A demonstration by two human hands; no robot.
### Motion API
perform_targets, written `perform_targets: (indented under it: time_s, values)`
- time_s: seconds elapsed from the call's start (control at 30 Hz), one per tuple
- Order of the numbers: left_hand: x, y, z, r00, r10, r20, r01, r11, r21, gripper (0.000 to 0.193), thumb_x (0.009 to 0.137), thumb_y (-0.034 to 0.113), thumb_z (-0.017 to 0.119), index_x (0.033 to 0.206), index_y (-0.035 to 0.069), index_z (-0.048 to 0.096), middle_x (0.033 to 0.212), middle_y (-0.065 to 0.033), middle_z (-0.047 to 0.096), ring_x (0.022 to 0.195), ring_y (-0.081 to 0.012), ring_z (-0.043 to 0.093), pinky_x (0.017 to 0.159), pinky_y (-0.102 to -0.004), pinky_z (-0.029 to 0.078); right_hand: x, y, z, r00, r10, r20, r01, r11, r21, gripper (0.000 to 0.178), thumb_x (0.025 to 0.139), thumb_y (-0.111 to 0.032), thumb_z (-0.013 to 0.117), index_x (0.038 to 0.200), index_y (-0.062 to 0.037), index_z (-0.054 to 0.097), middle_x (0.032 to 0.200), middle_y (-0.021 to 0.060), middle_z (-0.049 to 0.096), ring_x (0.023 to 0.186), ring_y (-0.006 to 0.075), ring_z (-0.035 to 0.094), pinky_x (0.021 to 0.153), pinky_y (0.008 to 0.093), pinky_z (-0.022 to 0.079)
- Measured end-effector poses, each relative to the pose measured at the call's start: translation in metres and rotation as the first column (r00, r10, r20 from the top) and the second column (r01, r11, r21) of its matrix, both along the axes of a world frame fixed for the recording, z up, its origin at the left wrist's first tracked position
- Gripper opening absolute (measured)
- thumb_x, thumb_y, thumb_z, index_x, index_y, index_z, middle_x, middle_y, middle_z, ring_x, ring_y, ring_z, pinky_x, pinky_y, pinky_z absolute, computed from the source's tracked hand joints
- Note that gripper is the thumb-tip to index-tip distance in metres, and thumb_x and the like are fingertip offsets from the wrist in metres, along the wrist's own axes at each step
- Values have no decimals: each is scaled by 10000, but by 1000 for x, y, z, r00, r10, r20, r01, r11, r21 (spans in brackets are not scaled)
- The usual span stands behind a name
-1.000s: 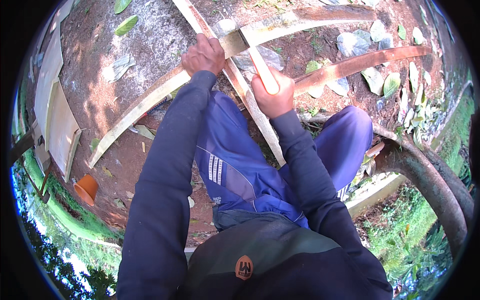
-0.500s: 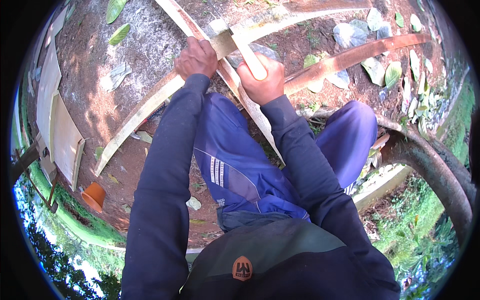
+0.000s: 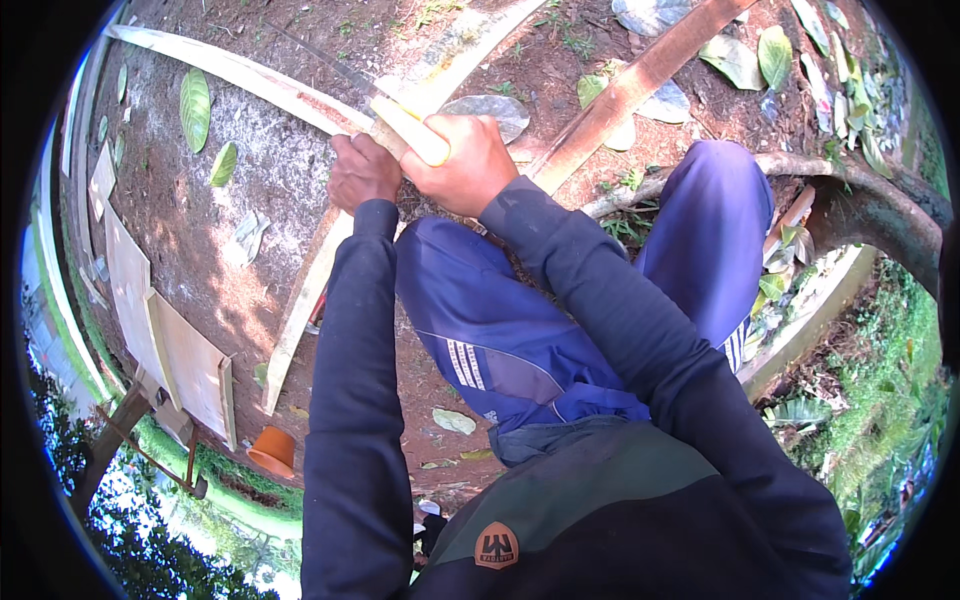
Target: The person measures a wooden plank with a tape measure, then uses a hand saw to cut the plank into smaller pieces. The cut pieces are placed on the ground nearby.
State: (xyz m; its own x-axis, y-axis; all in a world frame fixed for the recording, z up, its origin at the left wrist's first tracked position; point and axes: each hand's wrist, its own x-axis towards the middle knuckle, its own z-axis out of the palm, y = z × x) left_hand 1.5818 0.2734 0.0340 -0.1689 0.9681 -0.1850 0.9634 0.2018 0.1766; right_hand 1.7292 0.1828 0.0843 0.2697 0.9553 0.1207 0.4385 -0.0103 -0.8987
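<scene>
Head view: right hand point(image 3: 458, 166), gripping pale-handled blade point(image 3: 412, 131), has moved beside my left hand point(image 3: 362, 174), curled on wooden strip point(image 3: 243, 71); clearance tight.

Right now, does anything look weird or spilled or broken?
Nothing looks spilled or broken. The wooden strips lie askew, at different angles by the left hand, and leaves are scattered over the dirt, but that seems ordinary outdoors.
</scene>
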Motion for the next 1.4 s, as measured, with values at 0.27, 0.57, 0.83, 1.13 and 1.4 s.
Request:
perform_targets:
  time_s: [0.27,0.57,0.83,1.13,1.4]
  values:
    - [-4,4,3,1000,17,-6,-17,1000,-14,403,998,367,364,1069,41,590,838,-239,717,826,-413,693,889,-536,449,48,-206,88,997,81,15,-73,954,-289,261,757,18,654,1004,77,716,897,225,741,726,342,750,685,373,607]
    - [3,6,12,995,8,99,-3,999,-52,374,993,351,387,1065,44,589,899,-261,716,867,-410,691,999,-528,408,-1,-13,10,999,13,31,-14,1000,14,149,825,-148,676,756,-20,644,636,192,617,590,405,634,546,471,505]
    - [-8,-1,11,996,17,91,-12,999,-48,370,993,350,386,1071,57,598,870,-210,712,865,-351,683,957,-512,406,39,-204,76,996,59,59,-41,962,-270,62,764,12,680,821,36,680,627,151,627,534,303,669,545,371,530]
    - [-1,6,13,996,-10,90,11,1000,-9,365,1003,347,389,1056,50,595,868,-241,725,875,-436,688,921,-542,430,1,-25,17,986,-59,-157,46,995,-91,219,832,-116,710,694,-10,576,596,191,602,548,384,636,529,432,482]
    - [-2,2,7,996,20,88,-16,999,-44,372,1001,361,383,1054,70,608,818,-174,691,784,-321,666,948,-501,418,38,-176,69,999,34,-32,-42,953,-301,111,784,1,677,884,47,691,707,188,671,566,308,683,561,376,535]
